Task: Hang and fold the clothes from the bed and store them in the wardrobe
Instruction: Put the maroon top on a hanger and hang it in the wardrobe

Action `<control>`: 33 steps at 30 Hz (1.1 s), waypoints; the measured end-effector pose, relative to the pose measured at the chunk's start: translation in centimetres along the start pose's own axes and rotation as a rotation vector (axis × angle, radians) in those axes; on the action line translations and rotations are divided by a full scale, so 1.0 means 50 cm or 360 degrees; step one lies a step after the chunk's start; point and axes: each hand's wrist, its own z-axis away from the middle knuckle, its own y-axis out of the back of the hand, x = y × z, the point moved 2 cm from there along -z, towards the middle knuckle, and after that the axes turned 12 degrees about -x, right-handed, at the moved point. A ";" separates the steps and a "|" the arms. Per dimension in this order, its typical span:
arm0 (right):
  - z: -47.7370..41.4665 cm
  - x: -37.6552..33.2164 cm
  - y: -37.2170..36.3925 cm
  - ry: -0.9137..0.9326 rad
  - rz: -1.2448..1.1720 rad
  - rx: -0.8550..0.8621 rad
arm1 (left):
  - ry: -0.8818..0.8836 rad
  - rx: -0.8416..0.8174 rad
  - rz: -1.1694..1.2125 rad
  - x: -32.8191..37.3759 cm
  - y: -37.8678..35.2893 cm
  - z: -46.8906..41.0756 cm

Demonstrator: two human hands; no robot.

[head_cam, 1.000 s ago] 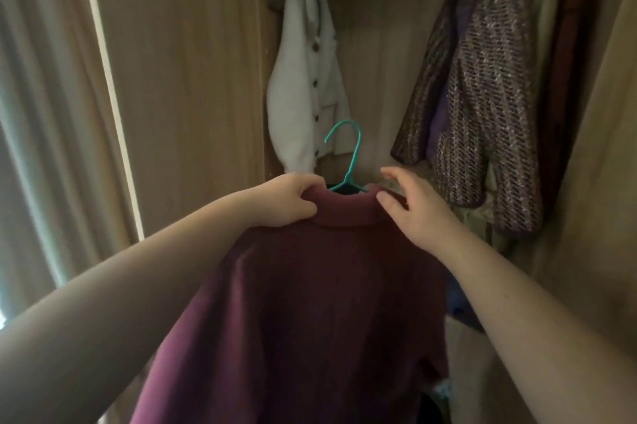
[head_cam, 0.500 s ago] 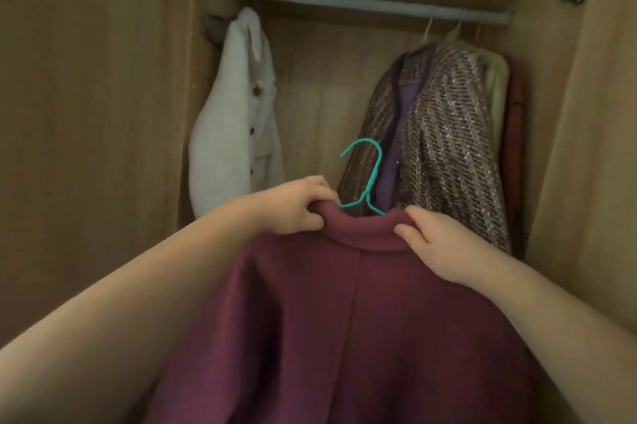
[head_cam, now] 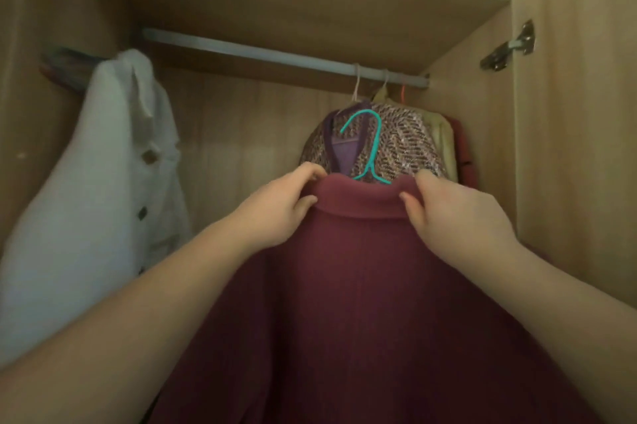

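A maroon coat hangs on a teal hanger, held up inside the open wardrobe. My left hand grips the left side of its collar. My right hand grips the right side of the collar. The teal hook points left and sits well below the grey wardrobe rail, in front of a patterned jacket. The lower part of the coat runs out of the frame.
A white buttoned jacket hangs at the left on the wardrobe door. A purple patterned jacket, a pale garment and a red one hang at the rail's right end. The rail's left and middle stretch is bare. A door hinge is at right.
Both hands have lifted the maroon coat higher and further into the wardrobe. The view has tilted up, so the rail and top shelf now show.
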 end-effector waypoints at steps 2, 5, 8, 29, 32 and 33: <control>-0.055 0.020 -0.022 -0.0002 0.0062 0.0099 | -0.0043 0.0136 -0.0136 -0.019 -0.003 -0.050; -0.142 0.054 -0.056 -0.0006 0.0125 0.0193 | -0.0115 0.0375 -0.0293 -0.036 -0.007 -0.120; -0.236 0.086 -0.085 -0.0022 0.0228 0.0253 | -0.0291 0.0539 -0.0368 -0.036 -0.015 -0.190; -0.728 0.095 -0.295 -0.0083 0.0309 0.0248 | 0.0009 0.0510 -0.0584 -0.342 -0.012 -0.641; -0.749 0.064 -0.322 -0.0145 0.0374 0.0220 | 0.0011 0.0502 -0.0503 -0.395 -0.029 -0.653; -0.754 0.051 -0.330 -0.0142 0.0401 0.0229 | 0.0019 0.0514 -0.0466 -0.413 -0.037 -0.653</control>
